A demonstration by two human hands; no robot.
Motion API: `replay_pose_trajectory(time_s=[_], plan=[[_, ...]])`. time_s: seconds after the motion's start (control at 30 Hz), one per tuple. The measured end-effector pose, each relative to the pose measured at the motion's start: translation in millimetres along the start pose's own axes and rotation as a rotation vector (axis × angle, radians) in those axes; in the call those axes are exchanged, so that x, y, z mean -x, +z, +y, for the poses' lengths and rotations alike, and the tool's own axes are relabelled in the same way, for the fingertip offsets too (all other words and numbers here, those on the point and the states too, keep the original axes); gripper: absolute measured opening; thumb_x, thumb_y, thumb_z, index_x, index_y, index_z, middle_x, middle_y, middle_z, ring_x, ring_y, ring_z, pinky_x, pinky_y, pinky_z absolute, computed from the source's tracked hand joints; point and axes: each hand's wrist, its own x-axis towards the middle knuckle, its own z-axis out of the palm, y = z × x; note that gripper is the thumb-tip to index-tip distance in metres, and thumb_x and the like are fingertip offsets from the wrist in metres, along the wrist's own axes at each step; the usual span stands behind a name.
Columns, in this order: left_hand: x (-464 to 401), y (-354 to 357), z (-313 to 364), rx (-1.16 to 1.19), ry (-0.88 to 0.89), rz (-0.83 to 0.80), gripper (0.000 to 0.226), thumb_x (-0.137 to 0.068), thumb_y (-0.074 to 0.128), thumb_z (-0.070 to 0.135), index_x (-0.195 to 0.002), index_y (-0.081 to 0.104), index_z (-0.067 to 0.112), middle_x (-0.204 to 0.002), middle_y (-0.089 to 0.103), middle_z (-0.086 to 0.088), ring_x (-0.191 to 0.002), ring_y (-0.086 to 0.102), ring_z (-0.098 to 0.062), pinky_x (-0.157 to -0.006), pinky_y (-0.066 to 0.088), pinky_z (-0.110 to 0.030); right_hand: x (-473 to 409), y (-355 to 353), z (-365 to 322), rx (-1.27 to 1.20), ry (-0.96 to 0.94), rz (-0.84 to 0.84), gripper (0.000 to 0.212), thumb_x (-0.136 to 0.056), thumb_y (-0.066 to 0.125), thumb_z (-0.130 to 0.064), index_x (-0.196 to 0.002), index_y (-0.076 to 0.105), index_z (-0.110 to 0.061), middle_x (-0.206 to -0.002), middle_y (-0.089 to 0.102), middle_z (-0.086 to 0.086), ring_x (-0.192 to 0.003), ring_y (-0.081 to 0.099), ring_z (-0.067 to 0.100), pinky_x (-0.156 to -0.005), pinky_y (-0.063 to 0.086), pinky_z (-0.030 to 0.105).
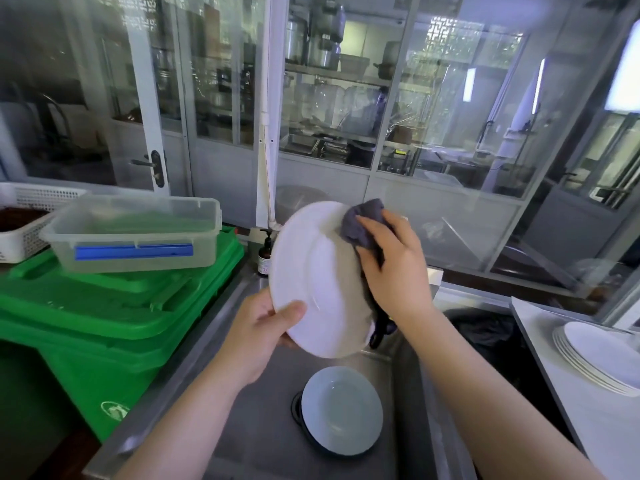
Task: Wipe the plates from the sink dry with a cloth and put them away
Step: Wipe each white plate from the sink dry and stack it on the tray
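A large white plate (311, 271) is held tilted above the steel sink (263, 427). My left hand (256, 334) grips its lower left rim, thumb on the face. My right hand (394, 268) holds a grey cloth (363, 223) against the plate's upper right edge, and part of the cloth hangs down behind the plate. On the sink floor lies a pale blue plate (341, 408) over the dark drain. A stack of white plates (602, 358) sits on the counter at the right.
A green bin (104, 313) stands left of the sink with a clear lidded box (135, 233) on top. A white basket (24, 230) is at far left. A brown pump bottle (266, 252) stands behind the sink. Glass partitions rise behind.
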Motion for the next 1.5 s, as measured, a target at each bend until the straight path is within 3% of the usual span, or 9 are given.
replay_pose_trajectory(time_s=[0.3, 0.6, 0.7, 0.8, 0.9, 1.03, 1.23, 1.33, 1.5], plan=[[-5, -2, 2, 0.111, 0.009, 0.026, 0.025, -0.070, 0.070, 0.023, -0.093, 0.074, 0.017, -0.083, 0.075, -0.007, -0.071, 0.071, -0.022, -0.051, 0.054, -0.030, 60, 8, -23, -0.064, -0.263, -0.063, 0.043, -0.076, 0.048, -0.006, -0.110, 0.072, -0.017, -0.123, 0.060, 0.011, -0.099, 0.060, 0.032, -0.091, 0.046, 0.031], [1, -1, -4, 0.063, 0.011, -0.008, 0.030, -0.066, 0.070, 0.039, -0.091, 0.074, 0.025, -0.086, 0.075, -0.004, -0.072, 0.070, -0.017, -0.052, 0.053, -0.028, 29, -9, 10, -0.053, 0.051, -0.001, 0.039, -0.083, 0.066, 0.002, -0.120, 0.066, -0.009, -0.129, 0.056, 0.012, -0.115, 0.055, 0.031, -0.100, 0.041, 0.032], [1, -8, -7, 0.163, -0.014, 0.015, 0.029, -0.075, 0.064, 0.024, -0.103, 0.067, 0.019, -0.093, 0.075, -0.004, -0.077, 0.071, -0.019, -0.052, 0.055, -0.028, 46, -6, 23, -0.154, 0.242, 0.011, 0.033, -0.087, 0.063, -0.006, -0.114, 0.063, -0.024, -0.117, 0.059, -0.003, -0.106, 0.053, 0.011, -0.091, 0.037, 0.014], [1, -13, -9, 0.292, -0.030, 0.039, 0.030, -0.078, 0.060, 0.021, -0.107, 0.067, 0.021, -0.097, 0.074, -0.002, -0.081, 0.071, -0.018, -0.052, 0.055, -0.028, 55, -5, 29, -0.557, 0.753, 0.124, 0.019, -0.090, 0.059, -0.009, -0.093, 0.061, -0.028, -0.086, 0.065, -0.006, -0.083, 0.060, 0.015, -0.073, 0.048, 0.025], [1, -15, -13, 0.423, -0.017, 0.030, 0.030, -0.086, 0.059, 0.017, -0.114, 0.067, 0.024, -0.106, 0.072, -0.001, -0.088, 0.070, -0.016, -0.055, 0.055, -0.026, 60, -8, 26, -0.988, 1.156, 0.035, 0.015, -0.089, 0.067, -0.029, -0.103, 0.067, -0.026, -0.090, 0.075, -0.001, -0.083, 0.072, 0.018, -0.072, 0.058, 0.034], [0, -9, -20, 0.501, -0.040, -0.032, 0.035, -0.080, 0.065, 0.026, -0.115, 0.070, 0.026, -0.113, 0.071, 0.000, -0.096, 0.070, -0.017, -0.061, 0.057, -0.027, 60, -11, 11, -1.068, 1.091, -0.124, 0.038, -0.079, 0.072, -0.044, -0.108, 0.068, -0.019, -0.091, 0.076, -0.001, -0.079, 0.073, 0.013, -0.053, 0.053, 0.019], [3, -20, -38, 0.598, -0.178, -0.220, 0.048, -0.089, 0.064, 0.017, -0.135, 0.054, 0.018, -0.131, 0.062, -0.008, -0.119, 0.059, -0.026, -0.088, 0.055, -0.040, 52, -17, 3, -1.206, 1.073, -0.116, 0.071, -0.054, 0.084, -0.039, -0.117, 0.063, -0.013, -0.098, 0.075, 0.005, -0.085, 0.073, 0.020, -0.057, 0.055, 0.023], [0, -36, -39, 0.544, -0.282, -0.149, 0.034, -0.097, 0.055, 0.022, -0.130, 0.059, 0.020, -0.121, 0.068, -0.009, -0.113, 0.063, -0.031, -0.087, 0.055, -0.050, 48, -21, 8, -1.180, 1.005, -0.125, 0.065, -0.057, 0.083, -0.040, -0.114, 0.066, -0.013, -0.102, 0.074, 0.007, -0.091, 0.072, 0.023, -0.064, 0.055, 0.026], [-20, -60, -6, 0.550, -0.298, -0.079, 0.056, -0.081, 0.057, 0.059, -0.114, 0.071, 0.017, -0.110, 0.067, -0.013, -0.091, 0.068, -0.025, -0.074, 0.056, -0.035, 39, -29, 12, -1.217, 0.953, -0.212, 0.050, -0.062, 0.080, -0.031, -0.107, 0.070, -0.012, -0.099, 0.074, 0.010, -0.086, 0.072, 0.024, -0.066, 0.056, 0.026]])
